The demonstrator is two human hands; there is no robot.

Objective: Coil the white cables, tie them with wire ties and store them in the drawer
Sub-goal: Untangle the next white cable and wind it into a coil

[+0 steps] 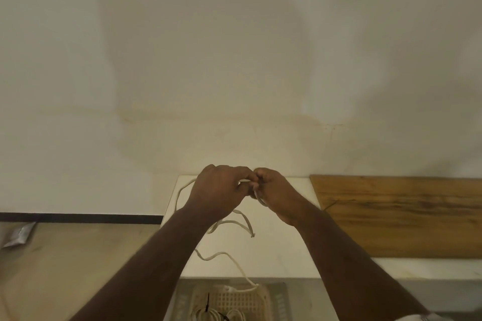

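Note:
Both hands meet above the white cabinet top point(273, 255). My left hand point(219, 190) and my right hand point(273, 193) each grip a white cable point(229, 223), fingers curled round it where the hands touch. Loops of the cable hang down from the hands, one arc out to the left and a loose end lying on the cabinet top. The cable trails down into the open drawer point(280, 300) below. In the drawer lies a coiled white cable point(208, 314) tied with a black wire tie point(208, 303).
A wooden board point(407, 216) lies on the surface to the right of the hands. A pale wall stands close behind. On the floor at the far left lies a silver packet point(19, 234). A perforated basket point(234, 302) sits inside the drawer.

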